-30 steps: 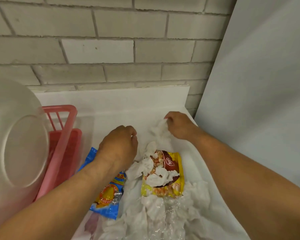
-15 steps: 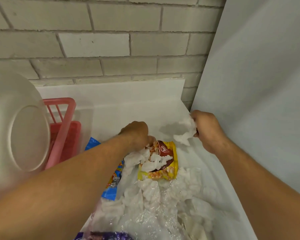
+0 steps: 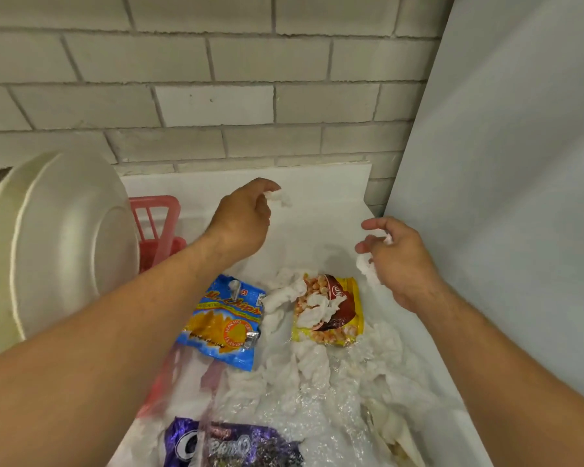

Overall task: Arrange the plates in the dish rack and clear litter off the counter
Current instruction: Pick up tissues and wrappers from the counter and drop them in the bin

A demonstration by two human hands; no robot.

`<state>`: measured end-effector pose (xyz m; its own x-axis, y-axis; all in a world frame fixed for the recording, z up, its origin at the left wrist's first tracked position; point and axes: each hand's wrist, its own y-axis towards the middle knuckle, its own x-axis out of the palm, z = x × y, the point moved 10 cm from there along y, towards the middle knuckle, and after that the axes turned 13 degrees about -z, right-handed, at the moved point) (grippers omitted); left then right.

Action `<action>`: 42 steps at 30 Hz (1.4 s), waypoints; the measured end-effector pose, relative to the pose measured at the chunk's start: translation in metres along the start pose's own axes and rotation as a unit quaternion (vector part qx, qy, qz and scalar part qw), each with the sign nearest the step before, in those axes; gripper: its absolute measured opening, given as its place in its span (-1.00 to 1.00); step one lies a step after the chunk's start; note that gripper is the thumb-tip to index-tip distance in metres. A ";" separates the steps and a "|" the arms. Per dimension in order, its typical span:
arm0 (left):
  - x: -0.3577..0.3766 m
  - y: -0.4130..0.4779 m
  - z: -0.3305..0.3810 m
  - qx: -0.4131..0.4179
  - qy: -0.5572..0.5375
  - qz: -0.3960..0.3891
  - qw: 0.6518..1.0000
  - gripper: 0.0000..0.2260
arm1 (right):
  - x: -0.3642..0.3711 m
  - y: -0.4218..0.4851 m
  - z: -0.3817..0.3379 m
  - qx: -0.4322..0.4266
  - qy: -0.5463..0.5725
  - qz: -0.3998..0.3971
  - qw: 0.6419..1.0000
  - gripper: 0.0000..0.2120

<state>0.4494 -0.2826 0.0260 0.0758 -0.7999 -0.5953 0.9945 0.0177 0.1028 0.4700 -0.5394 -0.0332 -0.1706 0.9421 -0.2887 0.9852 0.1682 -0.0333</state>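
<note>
Litter covers the white counter (image 3: 321,210): a blue nacho chips wrapper (image 3: 225,320), a yellow snack wrapper (image 3: 329,311), a purple cookie wrapper (image 3: 233,446), crumpled white tissues (image 3: 304,365) and clear plastic film (image 3: 321,409). My left hand (image 3: 241,219) is raised over the back of the counter and pinches a small tissue scrap (image 3: 280,197). My right hand (image 3: 397,261) hovers near the right wall and holds a crumpled tissue wad (image 3: 368,267), with the index finger extended. White plates (image 3: 58,244) stand on edge in the pink dish rack (image 3: 157,227) at the left.
A brick wall (image 3: 216,96) backs the counter behind a low white upstand. A pale flat panel (image 3: 506,197) closes off the right side. The bare patch of counter lies at the back, between my two hands.
Both hands have lifted off the pile, each with a tissue piece. The left hand rose toward the back wall, uncovering the blue wrapper. The view dipped, and the purple wrapper shows.
</note>
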 end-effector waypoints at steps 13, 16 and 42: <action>-0.035 -0.052 -0.002 -0.044 0.060 0.041 0.996 -0.74 | 0.143 -0.016 -0.025 -0.046 -0.306 -0.232 0.922 -0.86; -0.029 -0.056 -0.007 -0.042 0.034 0.000 0.999 -0.79 | 0.155 -0.011 -0.020 -0.037 -0.407 -0.222 0.885 -0.78; -0.027 -0.082 -0.008 -0.016 0.120 -0.026 0.992 -0.74 | 0.114 0.025 -0.052 -0.054 -0.295 -0.184 0.936 -0.70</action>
<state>0.3666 -0.2575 0.0278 0.0349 -0.6339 -0.7726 0.9990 0.0016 0.0437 0.4743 -0.4130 -0.0175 -0.4280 0.4962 -0.7554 0.8482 0.5091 -0.1462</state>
